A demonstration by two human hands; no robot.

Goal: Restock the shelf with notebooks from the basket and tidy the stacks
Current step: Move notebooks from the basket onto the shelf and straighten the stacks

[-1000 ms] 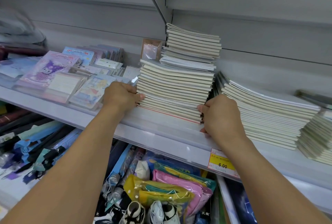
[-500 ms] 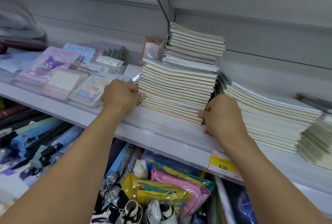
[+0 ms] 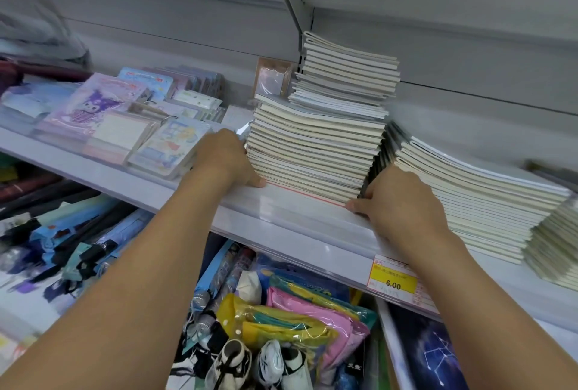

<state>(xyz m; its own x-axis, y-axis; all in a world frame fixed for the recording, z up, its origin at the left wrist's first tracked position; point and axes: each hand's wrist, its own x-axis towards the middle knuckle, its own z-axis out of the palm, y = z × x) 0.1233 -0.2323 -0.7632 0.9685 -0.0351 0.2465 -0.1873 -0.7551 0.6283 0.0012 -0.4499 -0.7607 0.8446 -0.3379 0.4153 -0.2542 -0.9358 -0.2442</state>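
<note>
**Both hands brace the tall notebook stack; almost nothing has shifted**

Over the last second the hands have barely moved: the left thumb has slid down from the stack's lower edges to the shelf lip, and the stack itself stands as it did. That reads as squaring-up work in its closing phase, not fresh restocking.

The left hand (image 3: 226, 159) presses against the left side of the tall notebook stack (image 3: 316, 152), knuckles toward the camera, fingers curled in against the page edges, thumb tip resting at the stack's bottom corner. Whether the fingers wrap anything is hidden behind the hand; it looks like a push rather than a grip. The right hand (image 3: 398, 199) is set against the stack's right front corner, fingers bent down the side where a dark gap separates it from the next pile, thumb at the base. Neither hand lifts a notebook.

The stack stands on the white shelf (image 3: 281, 220), near its front edge. Its lower part is wider, with a narrower pile on top set back and slightly right, so it is not yet flush. Just right of the stack, a lower notebook pile (image 3: 475, 199) leans and fans toward the right. Left of the stack lie cartoon-printed stationery packs (image 3: 103, 108). Below and right of it, on the shelf front, hangs a yellow price tag (image 3: 392, 280). No basket is in view.
</note>
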